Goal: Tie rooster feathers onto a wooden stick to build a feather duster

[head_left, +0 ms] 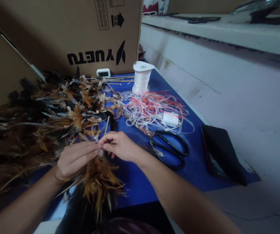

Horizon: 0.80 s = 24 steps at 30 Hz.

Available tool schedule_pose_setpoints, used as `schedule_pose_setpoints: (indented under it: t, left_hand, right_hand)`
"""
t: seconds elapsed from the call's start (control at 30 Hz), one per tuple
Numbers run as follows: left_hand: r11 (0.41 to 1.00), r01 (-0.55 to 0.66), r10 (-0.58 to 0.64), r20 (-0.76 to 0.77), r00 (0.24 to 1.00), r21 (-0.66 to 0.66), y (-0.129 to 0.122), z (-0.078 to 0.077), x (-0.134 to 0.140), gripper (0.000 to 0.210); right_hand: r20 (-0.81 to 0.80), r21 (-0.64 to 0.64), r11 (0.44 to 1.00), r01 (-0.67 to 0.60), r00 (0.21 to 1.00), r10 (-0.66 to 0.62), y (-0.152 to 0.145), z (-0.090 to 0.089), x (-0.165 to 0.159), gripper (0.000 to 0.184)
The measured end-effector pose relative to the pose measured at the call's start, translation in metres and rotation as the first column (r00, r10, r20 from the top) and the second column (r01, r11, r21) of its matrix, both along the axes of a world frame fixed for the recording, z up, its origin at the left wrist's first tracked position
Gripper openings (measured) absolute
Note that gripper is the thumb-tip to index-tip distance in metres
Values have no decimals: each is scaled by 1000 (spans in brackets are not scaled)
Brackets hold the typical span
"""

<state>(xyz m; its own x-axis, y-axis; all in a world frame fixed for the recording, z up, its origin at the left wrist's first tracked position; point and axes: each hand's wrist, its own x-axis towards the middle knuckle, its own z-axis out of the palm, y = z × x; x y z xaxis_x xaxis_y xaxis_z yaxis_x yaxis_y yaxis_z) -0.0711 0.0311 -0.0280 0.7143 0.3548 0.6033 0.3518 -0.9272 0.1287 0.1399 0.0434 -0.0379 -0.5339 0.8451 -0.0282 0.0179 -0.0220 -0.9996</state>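
Observation:
Both hands meet around a feather duster [101, 178], a bunch of orange-brown and black feathers hanging from a thin stick [107, 125] whose upper end pokes out above the fingers. My left hand [78, 157] lies over the bunch's top from the left, fingers together and tips pinched at the binding point. From the right, my right hand [119, 146] pinches the same spot with thumb and forefinger. Fingers cover whatever lies right at the pinch. Black-handled scissors [170, 148] rest on the blue tabletop [140, 185], right of my right hand.
A large heap of brown feathers [32, 130] covers the left side. Behind stand a cardboard box [57, 39], a small white display [103, 72] and several thin sticks [122, 80]. A white spool [141, 78], tangled red-and-clear ribbon [152, 105] and a dark phone-like case [222, 154] lie rightward.

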Motion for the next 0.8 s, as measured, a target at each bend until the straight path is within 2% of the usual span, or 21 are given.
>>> schedule_pose_setpoints:
  t: [0.1,0.2,0.37,0.43,0.67,0.8]
  left_hand:
    - [998,-43,43,-4,999,-40,-2,2,1,35]
    - [999,-32,32,-3,999,-25,-3,5,3,31]
    - [997,-58,60,33,998,-49,-4,3,5,27]
    - [996,-63,66,57,996,-61,-5,3,6,26]
    - [997,-49,52,50,997,-66,-4,11,14,21]
    - [996,-55,59,59,996,-68,-2,9,15,19]
  right_hand:
    - [-17,-2,1000,6,1000,-6,0,1,0,11]
    - [24,34,999,20,999,-21,0,1,0,10]
    - [156,292,956,26,985,-74,0,5,0,8]
    - [199,349,937,19,975,-94,-1,8,0,9]
    - [298,314,949,6,949,-104,-4,13,1,10]
    - [314,289,957,21,942,-116,-5,13,5,9]
